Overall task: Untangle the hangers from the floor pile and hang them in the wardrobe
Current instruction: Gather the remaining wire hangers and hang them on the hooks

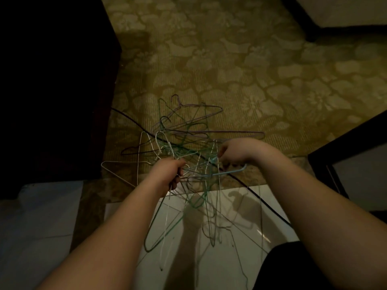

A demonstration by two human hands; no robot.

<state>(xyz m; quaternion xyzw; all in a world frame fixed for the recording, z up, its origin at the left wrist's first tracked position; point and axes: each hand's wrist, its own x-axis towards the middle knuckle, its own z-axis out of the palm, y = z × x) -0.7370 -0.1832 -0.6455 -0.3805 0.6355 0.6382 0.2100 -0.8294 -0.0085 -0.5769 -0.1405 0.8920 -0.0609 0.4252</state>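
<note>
At 9 o'clock the dark wardrobe (52,80) is standing beside the patterned carpet (230,59), well apart from your hands. Just right of it, at about 10 o'clock from your hands, white hangers (144,155) are lying at the edge of the floor pile (184,126), which is spreading toward 12 o'clock with purple and green wires crossing a black cable (261,197).

Your left hand (169,174) is clenching a bunch of several wire hangers (188,206), which are dangling toward 6 o'clock over the pale tile (240,216). At 2 o'clock from it, your right hand (232,151) is pinching a light blue hanger (228,171) threaded through that bunch.

You are judged to be in the untangling step, with no hanger hung yet. The next move is probably calling for you to slide the blue hanger's hook free of the bunch without dragging the others, while holding the bunch steady.
</note>
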